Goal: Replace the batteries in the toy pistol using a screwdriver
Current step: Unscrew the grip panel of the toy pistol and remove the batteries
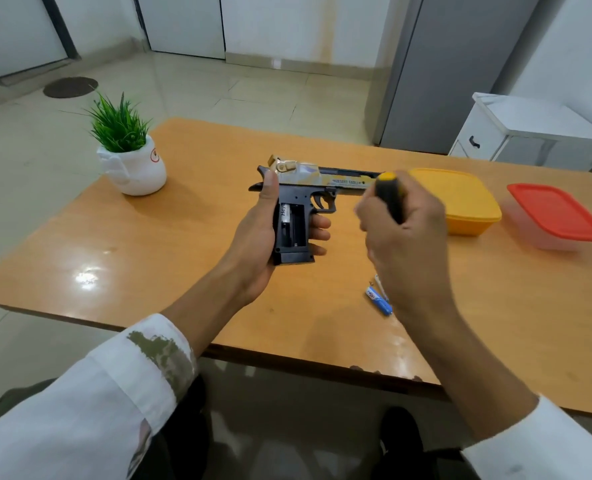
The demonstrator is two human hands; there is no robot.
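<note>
The left hand (256,244) grips the toy pistol (308,183) marked "DESERT EAGLE", a battery (285,220) lettered "Hey" showing in its handle, while the right hand (408,233) clasps a screwdriver (388,195).

One wide-angle head camera looks forward and down across the table (169,244), close above the left hand (256,237) and right hand (408,237), with floor (218,88) beyond.

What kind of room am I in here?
Likely a home kitchen or dining area: a grey fridge, a yellow food container and a red-lidded one on the wooden table, tiled floor.
</note>
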